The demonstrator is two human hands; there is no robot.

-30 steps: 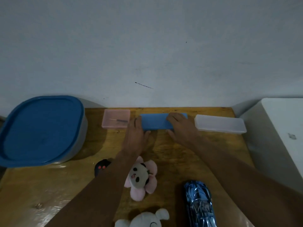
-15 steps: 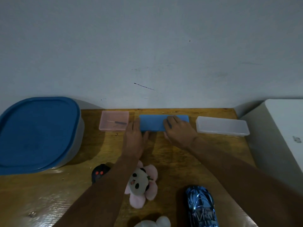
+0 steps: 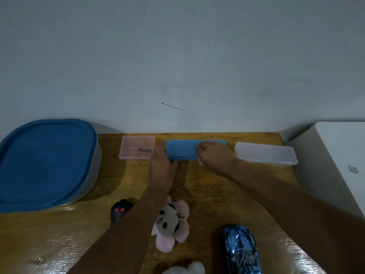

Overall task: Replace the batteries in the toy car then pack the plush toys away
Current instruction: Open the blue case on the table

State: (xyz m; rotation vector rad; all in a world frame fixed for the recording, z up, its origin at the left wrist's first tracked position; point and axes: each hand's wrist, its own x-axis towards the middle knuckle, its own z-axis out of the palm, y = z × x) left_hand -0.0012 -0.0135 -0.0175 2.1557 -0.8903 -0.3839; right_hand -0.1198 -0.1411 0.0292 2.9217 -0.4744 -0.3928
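Watching from here, where do the 2 hands sit?

Both are on the blue box (image 3: 183, 150) at the back of the table (image 3: 59, 244), by the wall. The left hand (image 3: 162, 167) lies fairly flat, with its fingers straight along the box's left end and its thumb against the near edge. The right hand (image 3: 215, 157) has its fingers curled over the top of the right half, gripping it.

And the car?

The car (image 3: 242, 252) stands near the front edge, right of centre, with no hand on it, well apart from the blue box.

Any plush toys?

2 in sight: a panda (image 3: 169, 222) ringed in pink petals just beside the left forearm, and a white plush (image 3: 189, 269) cut off at the bottom of view. A dark remote (image 3: 120, 211) with 2 red buttons lies partly hidden by that forearm.

What else?

A pink box (image 3: 136, 155) just left of the blue box holds a thin tool (image 3: 142, 149). A clear box (image 3: 265, 156) lies to the right, and a tub (image 3: 43, 165) with a blue lid fills the left side.
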